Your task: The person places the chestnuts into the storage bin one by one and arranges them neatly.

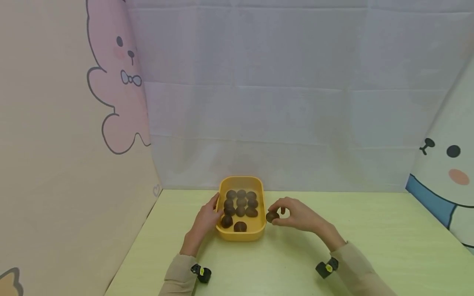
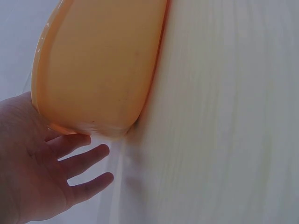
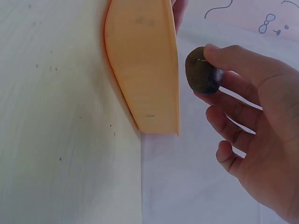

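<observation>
A yellow plastic tray (image 1: 237, 236) stands on the table with several dark brown, rounded chestnuts (image 1: 240, 211) lying in rows inside it. At its left side my left hand (image 1: 205, 218) holds the rim, thumb over the edge and fingers along the outside wall. The left wrist view shows three fingers (image 2: 86, 163) of that hand spread near the tray's end. Just off the tray's right rim, my right hand (image 1: 298, 214) pinches one chestnut (image 3: 202, 72) between thumb and fingertips. A small slit shows on that chestnut's skin. The other right fingers are loosely bent.
The pale yellow-green table (image 1: 370, 238) ends at a white cloth backdrop (image 1: 281, 123) right behind the tray. A panel with a pink cartoon bear (image 1: 118, 94) rises on the left, and a panel with a white cartoon animal (image 1: 440, 176) on the right.
</observation>
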`<control>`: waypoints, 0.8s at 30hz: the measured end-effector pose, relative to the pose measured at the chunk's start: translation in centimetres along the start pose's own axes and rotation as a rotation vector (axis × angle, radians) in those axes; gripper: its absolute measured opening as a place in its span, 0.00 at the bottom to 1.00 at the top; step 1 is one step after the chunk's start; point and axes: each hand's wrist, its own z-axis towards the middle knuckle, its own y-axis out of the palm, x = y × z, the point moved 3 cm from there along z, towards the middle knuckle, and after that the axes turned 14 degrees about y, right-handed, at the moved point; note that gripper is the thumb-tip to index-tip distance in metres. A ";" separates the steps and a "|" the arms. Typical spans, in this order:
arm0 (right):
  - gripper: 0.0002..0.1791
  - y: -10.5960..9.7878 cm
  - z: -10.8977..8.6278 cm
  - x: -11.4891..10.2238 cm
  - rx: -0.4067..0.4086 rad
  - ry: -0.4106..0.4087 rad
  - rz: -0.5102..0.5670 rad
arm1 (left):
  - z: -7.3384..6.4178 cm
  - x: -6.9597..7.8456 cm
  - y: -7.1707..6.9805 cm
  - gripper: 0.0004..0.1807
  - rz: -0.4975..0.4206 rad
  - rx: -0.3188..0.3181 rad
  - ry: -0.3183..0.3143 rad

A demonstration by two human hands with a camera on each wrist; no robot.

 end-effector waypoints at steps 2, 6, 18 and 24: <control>0.17 0.0 0.4 -0.5 0.007 -0.012 0.001 | 0.0 0.0 0.0 0.37 0.000 0.002 0.007; 0.17 0.2 1.2 -1.4 0.008 -0.033 -0.010 | 0.0 0.0 0.0 0.37 -0.006 0.004 0.017; 0.15 2.8 4.2 -2.1 0.012 -0.013 -0.139 | 0.0 0.3 0.2 0.37 -0.017 -0.006 0.019; 0.05 4.1 5.7 -2.9 0.031 -0.036 -0.255 | 0.0 0.2 0.1 0.37 -0.007 0.006 0.011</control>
